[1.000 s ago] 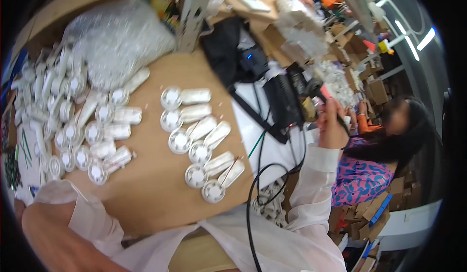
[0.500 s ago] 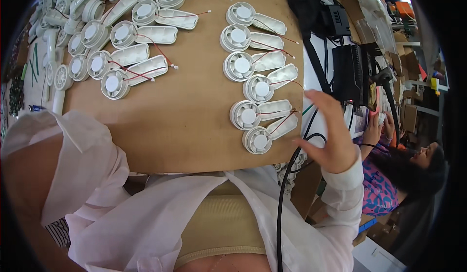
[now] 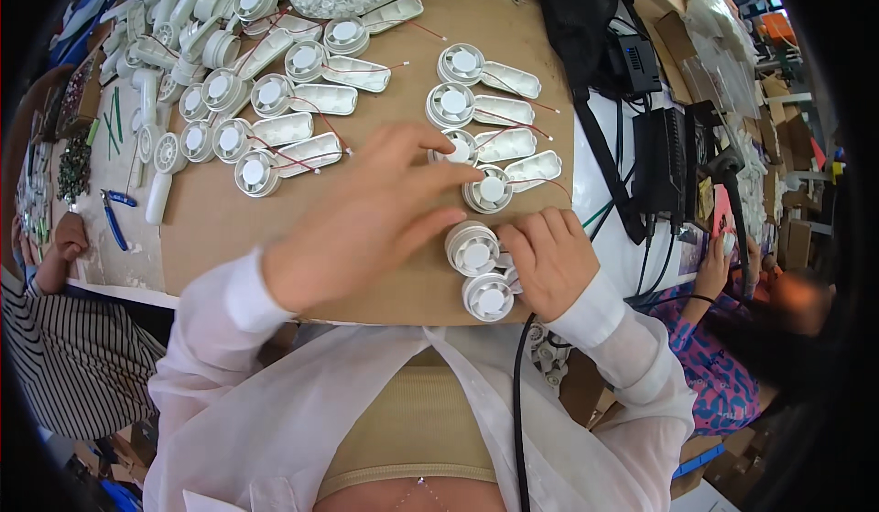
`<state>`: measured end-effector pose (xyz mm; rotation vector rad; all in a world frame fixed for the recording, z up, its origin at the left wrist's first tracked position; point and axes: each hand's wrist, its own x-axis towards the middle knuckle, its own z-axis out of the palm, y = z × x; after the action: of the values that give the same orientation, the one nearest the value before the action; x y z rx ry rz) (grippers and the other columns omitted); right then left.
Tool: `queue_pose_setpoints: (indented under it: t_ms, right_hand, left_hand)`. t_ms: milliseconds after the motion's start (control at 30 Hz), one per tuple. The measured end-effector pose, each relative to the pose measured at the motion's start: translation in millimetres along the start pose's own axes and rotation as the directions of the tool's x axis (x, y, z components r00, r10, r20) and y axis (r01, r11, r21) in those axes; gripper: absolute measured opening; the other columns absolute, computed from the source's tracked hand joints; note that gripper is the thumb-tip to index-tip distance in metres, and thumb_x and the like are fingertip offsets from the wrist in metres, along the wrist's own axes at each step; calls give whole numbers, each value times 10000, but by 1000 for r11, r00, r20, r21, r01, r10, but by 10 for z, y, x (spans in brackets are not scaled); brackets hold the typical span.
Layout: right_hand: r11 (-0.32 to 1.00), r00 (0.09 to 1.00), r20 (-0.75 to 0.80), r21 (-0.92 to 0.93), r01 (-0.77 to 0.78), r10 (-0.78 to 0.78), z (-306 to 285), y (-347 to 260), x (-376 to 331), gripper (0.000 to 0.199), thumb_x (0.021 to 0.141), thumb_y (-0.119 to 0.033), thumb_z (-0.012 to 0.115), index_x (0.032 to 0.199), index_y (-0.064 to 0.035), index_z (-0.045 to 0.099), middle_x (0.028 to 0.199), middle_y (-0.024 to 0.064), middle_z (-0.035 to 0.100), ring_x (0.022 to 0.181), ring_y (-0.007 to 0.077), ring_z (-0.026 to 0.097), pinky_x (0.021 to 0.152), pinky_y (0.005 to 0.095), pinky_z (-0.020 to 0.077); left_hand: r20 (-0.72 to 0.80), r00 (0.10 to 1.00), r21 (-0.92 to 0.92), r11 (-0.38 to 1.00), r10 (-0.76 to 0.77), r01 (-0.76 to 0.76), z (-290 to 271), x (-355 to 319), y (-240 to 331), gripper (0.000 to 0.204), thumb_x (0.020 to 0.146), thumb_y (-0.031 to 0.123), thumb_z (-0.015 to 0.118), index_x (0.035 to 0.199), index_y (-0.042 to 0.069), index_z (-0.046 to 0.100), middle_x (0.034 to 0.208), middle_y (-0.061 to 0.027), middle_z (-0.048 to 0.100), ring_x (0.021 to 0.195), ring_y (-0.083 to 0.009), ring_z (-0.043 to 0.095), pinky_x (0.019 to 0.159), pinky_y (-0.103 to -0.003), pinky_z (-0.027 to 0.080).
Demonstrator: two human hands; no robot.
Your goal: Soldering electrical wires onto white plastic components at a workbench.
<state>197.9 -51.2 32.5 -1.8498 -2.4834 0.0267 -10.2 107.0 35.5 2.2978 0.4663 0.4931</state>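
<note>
Along the right of the brown board lies a column of white handheld fan shells, each with a round fan head, a hollow handle and thin red wires. My right hand (image 3: 554, 260) is closed over the handles of the two nearest ones, hiding most of them. The fan shell (image 3: 473, 248) in its grip tilts slightly; the nearest fan shell (image 3: 488, 298) sits just below. My left hand (image 3: 385, 205), a little blurred, hovers with fingers spread by the middle fan shells. Its fingertips reach over one fan head (image 3: 458, 147) and near another fan shell (image 3: 489, 190); touching I cannot tell.
A second group of fan shells (image 3: 256, 173) and a heap of white parts (image 3: 165, 54) fill the far left. Blue cutters (image 3: 114, 223) lie left of the board (image 3: 385, 283). At right are a black power box (image 3: 661, 159) and cables; co-workers sit on both sides.
My left hand has come in from the left to the fan column. My right hand has moved from the board's right edge onto the nearest fan shells. The whole view has shifted.
</note>
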Motion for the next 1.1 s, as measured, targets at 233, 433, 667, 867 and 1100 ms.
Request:
queue_pose_setpoints:
  t_ms: [233, 433, 667, 867, 1100]
  right_hand:
    - [990, 989, -128, 130, -58, 74, -129, 517, 94, 190, 893, -145, 549, 1041, -28, 574, 1129, 141, 574, 992, 298, 550, 919, 377, 452]
    - [978, 980, -191, 190, 87, -50, 102, 610, 320, 181, 898, -132, 568, 1047, -29, 572, 1322, 160, 569, 1181, 317, 553, 1016, 382, 451]
    - [965, 983, -168, 238, 111, -72, 170, 451, 440, 277, 883, -119, 572, 1141, -20, 586, 1370, 161, 556, 1204, 327, 546, 1044, 386, 445]
    - [950, 996, -79, 306, 67, -44, 26, 352, 516, 463, 830, -141, 606, 1283, -46, 584, 1268, 145, 566, 1113, 329, 550, 990, 378, 457]
    - [977, 997, -44, 204, -59, 69, 211, 324, 346, 395, 839, -125, 685, 1234, -120, 663, 1185, 125, 560, 1013, 309, 571, 868, 384, 495]
  left_hand:
    - [-149, 983, 264, 962, 103, -61, 568, 128, -52, 421, 782, 220, 766, 1176, 140, 645, 1294, -139, 516, 1314, -355, 417, 1064, -473, 376]
    - [-70, 985, 206, 968, 159, -141, 596, 84, -184, 429, 739, 221, 779, 1098, 87, 587, 1251, -147, 517, 1252, -343, 443, 1074, -501, 344]
    - [-35, 987, 64, 986, 159, -156, 581, 62, -273, 473, 692, 203, 783, 1078, 42, 560, 1193, -128, 520, 1135, -324, 478, 1061, -502, 324]
    - [-43, 980, 33, 981, 194, -192, 608, -16, -282, 481, 667, 225, 776, 1068, 55, 572, 1208, -128, 521, 1131, -318, 479, 1044, -504, 327]
    - [-267, 937, 64, 974, 227, -217, 695, -10, -259, 539, 648, 222, 767, 1114, 47, 559, 1352, -165, 440, 1240, -374, 415, 1076, -503, 326]
